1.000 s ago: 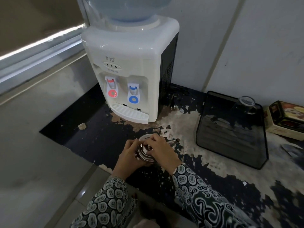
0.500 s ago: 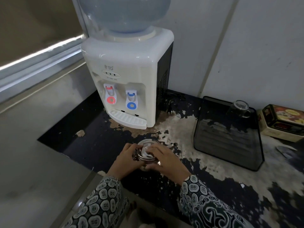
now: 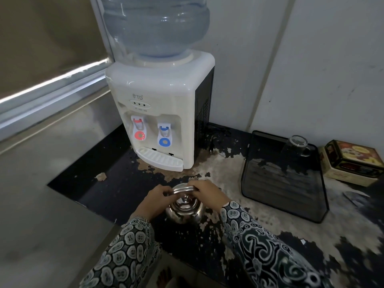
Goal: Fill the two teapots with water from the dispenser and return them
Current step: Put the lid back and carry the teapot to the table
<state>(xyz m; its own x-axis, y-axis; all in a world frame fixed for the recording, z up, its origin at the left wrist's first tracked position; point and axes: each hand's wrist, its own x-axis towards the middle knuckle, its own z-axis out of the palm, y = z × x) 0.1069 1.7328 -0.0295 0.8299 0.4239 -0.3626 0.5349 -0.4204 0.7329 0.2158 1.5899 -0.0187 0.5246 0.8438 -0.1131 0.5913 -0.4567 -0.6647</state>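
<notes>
A shiny steel teapot with its lid on stands on the worn black counter, in front of the white water dispenser. Both of my hands grip its raised metal handle: my left hand at the left end, my right hand at the right end. The spout is hidden behind my right hand. The dispenser carries a blue water bottle, a red tap, a blue tap and a drip tray. Only one teapot is in view.
A dark plastic tray stands to the right with an upturned glass mug at its back. A printed tin box sits further right. Walls close in behind, and a grey ledge runs along the left.
The view has risen, showing more of the bottle. My hands have shifted from around the teapot's lid and body to its handle, which now stands up between them.
</notes>
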